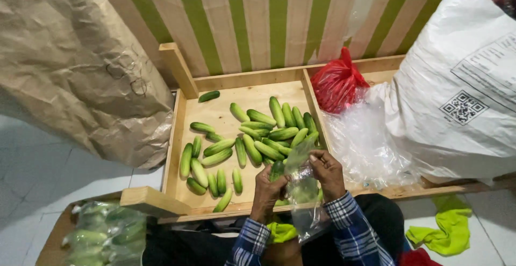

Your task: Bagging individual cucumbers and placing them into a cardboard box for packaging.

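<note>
Person sat at the near edge of a wooden tray, knees tucked under it. Both hands were together over the tray's front rim, working 1 clear bag.

Left hand was closed around a dark cucumber, its tip pointing up beside the bag's mouth. Right hand pinched the bag's upper edge between fingertips, holding it up, seemingly so the mouth stayed open. The bag hung down between the wrists and already held green shapes, probably cucumbers; the plastic blurred them.

Loose cucumbers lay spread across the tray's left compartment, the thickest cluster just beyond the hands, within easy reach. 1 lay apart by the far rim.

The right compartment held a heap of clear plastic, likely spare bags, just beside the right hand. A knotted red bag sat at its far end, a big white sack leaning over it.

Filled packs sat on a board at the person's left, off the tray. A brown paper sack stood beyond. A green cloth lay on the floor to the right.
</note>
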